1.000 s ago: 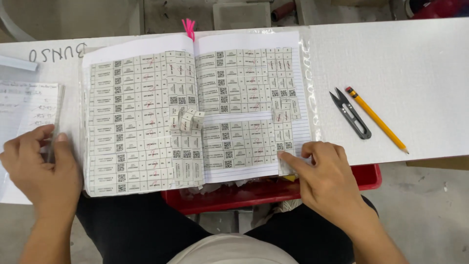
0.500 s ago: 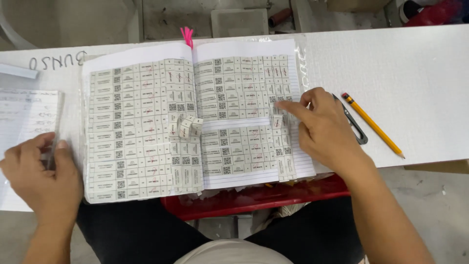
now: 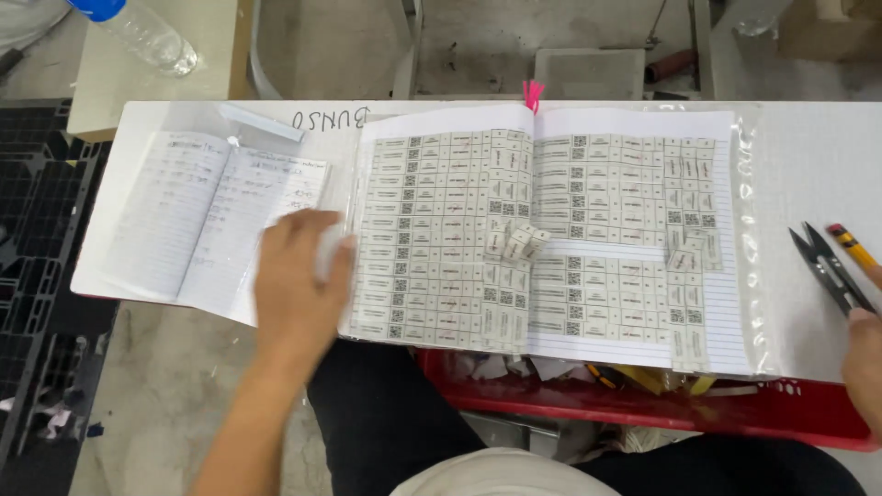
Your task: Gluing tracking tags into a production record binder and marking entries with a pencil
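Note:
A large open book [image 3: 551,230] lies on the white table [image 3: 818,165], its pages covered with small printed labels. A few loose labels [image 3: 514,241] curl up near the spine. My left hand [image 3: 299,276], blurred by motion, sits at the book's left edge with something whitish by the thumb; its grip is unclear. Only part of my right hand [image 3: 864,358] shows at the right frame edge, its fingertip touching the black thread snips [image 3: 827,266]. A yellow pencil [image 3: 850,243] lies just beyond the snips.
A smaller open lined notebook [image 3: 211,220] lies left of the book, with a white strip [image 3: 262,121] above it. A red basket [image 3: 643,404] of paper scraps sits under the table's near edge. A plastic bottle [image 3: 138,32] stands at the far left.
My view has shifted left. My right hand left the right-hand page and went right to the snips. My left hand moved to the book's left edge.

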